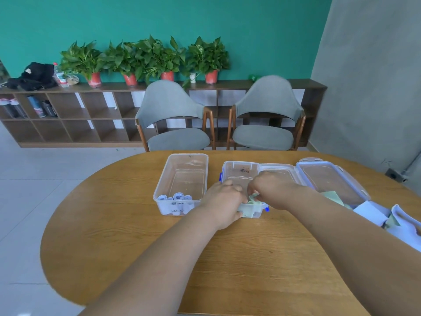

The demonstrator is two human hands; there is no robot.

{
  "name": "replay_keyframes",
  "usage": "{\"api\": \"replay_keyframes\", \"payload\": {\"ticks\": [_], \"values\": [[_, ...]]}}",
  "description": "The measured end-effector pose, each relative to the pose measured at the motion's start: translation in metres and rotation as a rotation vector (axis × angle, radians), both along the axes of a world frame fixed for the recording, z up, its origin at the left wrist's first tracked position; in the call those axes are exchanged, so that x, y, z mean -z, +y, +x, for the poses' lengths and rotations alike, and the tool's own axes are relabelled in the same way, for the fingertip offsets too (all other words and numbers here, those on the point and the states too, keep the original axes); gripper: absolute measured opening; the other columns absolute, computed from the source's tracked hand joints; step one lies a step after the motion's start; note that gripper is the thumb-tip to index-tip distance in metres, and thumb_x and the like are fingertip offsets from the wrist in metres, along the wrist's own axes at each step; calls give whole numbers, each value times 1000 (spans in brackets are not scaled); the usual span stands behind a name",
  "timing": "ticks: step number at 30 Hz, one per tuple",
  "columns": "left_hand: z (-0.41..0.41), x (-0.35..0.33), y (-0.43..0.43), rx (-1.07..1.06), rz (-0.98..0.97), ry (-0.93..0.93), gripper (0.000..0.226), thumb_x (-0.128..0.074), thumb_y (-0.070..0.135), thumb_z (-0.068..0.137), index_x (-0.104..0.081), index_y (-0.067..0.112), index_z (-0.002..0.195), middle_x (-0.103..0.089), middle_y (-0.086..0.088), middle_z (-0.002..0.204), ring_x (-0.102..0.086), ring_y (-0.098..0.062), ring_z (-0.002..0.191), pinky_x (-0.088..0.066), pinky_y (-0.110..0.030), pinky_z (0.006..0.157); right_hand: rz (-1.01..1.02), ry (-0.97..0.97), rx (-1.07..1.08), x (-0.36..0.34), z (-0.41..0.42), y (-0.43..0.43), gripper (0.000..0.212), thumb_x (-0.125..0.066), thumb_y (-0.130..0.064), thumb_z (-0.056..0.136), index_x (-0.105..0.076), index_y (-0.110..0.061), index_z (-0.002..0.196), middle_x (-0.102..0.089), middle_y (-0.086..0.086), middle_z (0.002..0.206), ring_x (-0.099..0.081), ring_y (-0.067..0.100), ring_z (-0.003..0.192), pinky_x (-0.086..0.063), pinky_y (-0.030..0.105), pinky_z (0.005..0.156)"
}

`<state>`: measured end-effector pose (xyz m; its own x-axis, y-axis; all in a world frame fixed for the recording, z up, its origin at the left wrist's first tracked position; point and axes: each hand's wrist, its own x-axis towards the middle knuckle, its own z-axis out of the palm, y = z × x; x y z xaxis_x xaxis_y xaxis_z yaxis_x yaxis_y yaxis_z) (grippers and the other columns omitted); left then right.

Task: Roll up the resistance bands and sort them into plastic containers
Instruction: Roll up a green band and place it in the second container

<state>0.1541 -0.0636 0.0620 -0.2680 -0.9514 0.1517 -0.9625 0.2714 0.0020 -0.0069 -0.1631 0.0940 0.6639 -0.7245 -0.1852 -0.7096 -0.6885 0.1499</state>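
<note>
Right hand (271,190) pinches green band (253,198) inside middle box (239,165), near end | left hand (224,198) curled alongside, hold hidden | risk: loosely released roll likely springs open, unwinding.

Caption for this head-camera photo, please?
Left hand grips a clear container while right hand pinches a green band inside.

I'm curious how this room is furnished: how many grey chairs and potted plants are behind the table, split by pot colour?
Grey upholstered chairs with wooden frames: 2
Leafy green plants in red pots: 4
Plant in a small white pot: 1
Total: 7
</note>
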Motion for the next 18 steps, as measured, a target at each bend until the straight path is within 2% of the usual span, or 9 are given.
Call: {"api": "replay_keyframes", "payload": {"ticks": [4, 8, 15, 18], "values": [[0, 1, -1, 5, -26, -60, 42, -69, 36, 98, -66, 33, 140, -61, 10, 137, -45, -21, 125, -36, -38, 103, 45, -10, -7, 2, 2, -1, 27, -67, -30, 99, -69, -42, 123, -60, -7, 119, -61, 24, 112, -55, 38, 88], [2, 2, -2, 3, -31, -85, 42, -69, 35, 98, -66, 32, 139, -63, 9, 132, -47, -22, 123, -38, -39, 101, 62, -21, -31, 0, 0, -5, 26, -70, -32, 97, -70, -42, 121, -57, -13, 108, -60, 21, 111, -53, 36, 91], [1, 5, -6, -5, -6, -83, 40, -70, 29, 97, -67, 27, 137, -65, 5, 128, -50, -23, 121, -44, -41, 102, 161, -153, -7, 4, -4, -10, 28, -77, -22, 92, -73, -40, 113, -57, -20, 91, -63, 13, 98, -41, 22, 64], [1, 4, -6, -14, 29, -28, 40, -72, 26, 96, -68, 25, 135, -64, 4, 131, -52, -23, 123, -45, -43, 105, 213, -173, -21, 1, -1, -9, 33, -76, -12, 90, -72, -35, 114, -68, -15, 101, -66, 11, 98, -52, 26, 76]]}}
